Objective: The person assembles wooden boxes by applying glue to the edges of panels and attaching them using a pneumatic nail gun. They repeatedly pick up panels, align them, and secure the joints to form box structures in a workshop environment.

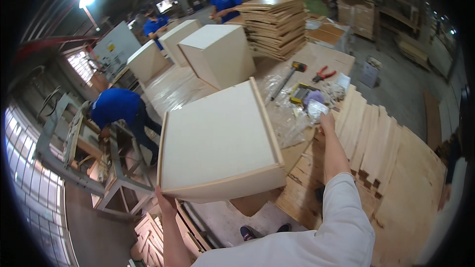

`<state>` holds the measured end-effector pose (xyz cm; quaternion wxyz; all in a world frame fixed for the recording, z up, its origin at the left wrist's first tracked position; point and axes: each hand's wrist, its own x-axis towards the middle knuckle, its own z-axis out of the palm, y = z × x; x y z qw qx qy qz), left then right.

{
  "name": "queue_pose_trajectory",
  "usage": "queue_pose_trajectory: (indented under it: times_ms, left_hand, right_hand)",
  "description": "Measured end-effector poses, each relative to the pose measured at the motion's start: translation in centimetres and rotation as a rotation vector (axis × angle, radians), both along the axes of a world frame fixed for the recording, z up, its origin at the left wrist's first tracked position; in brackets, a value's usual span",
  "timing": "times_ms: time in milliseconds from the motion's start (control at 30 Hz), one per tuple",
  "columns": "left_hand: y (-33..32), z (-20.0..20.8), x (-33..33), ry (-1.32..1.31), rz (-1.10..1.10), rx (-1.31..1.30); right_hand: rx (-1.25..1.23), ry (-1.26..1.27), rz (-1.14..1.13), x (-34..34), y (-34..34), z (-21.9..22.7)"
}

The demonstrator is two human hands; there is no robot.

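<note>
Crowding the bench point(291, 165), three pale cabinets point(217, 52) stand beyond the box point(217, 136), the nearest just behind its far edge and blocking that side. Right of them rises an uneven stack of thin boards point(274, 24). Nearer lie a long-handled tool point(286, 81), red pliers point(324, 74), a yellow-edged container point(300, 93) and crumpled plastic sheeting point(284, 118). Planks point(371, 136) line up at the right. A worker in blue point(116, 108) bends over a metal frame point(121, 178) at left; other people in blue stand farther back.

The box is centred in front of the person, its broad white panel facing up, with raised wooden strips along the left, right and near sides. The near edge looks longest, running left to right and rising slightly rightward; the slanted view hides its true long axis.

The left hand point(167, 202) touches the near left corner, its fingers partly hidden, their bend unclear. The right hand point(326, 122) reaches past the box to a shiny plastic bag point(315, 110); whether its fingers grip it cannot be told.
</note>
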<state>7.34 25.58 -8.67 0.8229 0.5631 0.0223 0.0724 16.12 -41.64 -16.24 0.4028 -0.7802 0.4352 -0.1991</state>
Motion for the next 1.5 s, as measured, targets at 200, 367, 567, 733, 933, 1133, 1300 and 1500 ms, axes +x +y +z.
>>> queue_pose_trajectory:
  times_ms: [200,367,567,733,933,1133,1300,1500]
  left_hand:
    - [1.9,2.2,-1.6,-0.012,0.059,0.097]
    - [-1.1,-0.2,5.4,-0.050,-0.057,-0.036]
    - [2.7,-1.2,4.3,-0.021,-0.072,0.080]
    - [2.7,-1.2,3.8,0.023,-0.091,0.251]
    - [3.4,0.8,4.5,-0.031,-0.392,-0.015]
    - [6.1,1.7,4.9,0.046,-0.567,0.060]
    - [7.5,0.8,5.3,-0.002,-0.654,0.110]
    - [8.2,0.0,6.4,-0.035,-0.712,0.081]
  right_hand:
    - [0.002,0.014,0.116,3.7,6.1,-5.6]
    - [0.054,-0.578,0.018,3.3,0.5,-3.2]
    - [1.120,-1.141,0.337,-2.1,6.0,6.4]
    - [1.228,-1.292,0.486,-9.7,15.8,16.9]
    - [1.171,-1.087,0.831,-12.4,29.9,21.0]
    - [0.819,-0.659,0.841,-7.9,44.6,21.4]
    - [0.655,-0.429,0.902,-5.9,49.8,21.4]
    - [0.355,-0.297,0.958,-5.0,52.4,21.0]
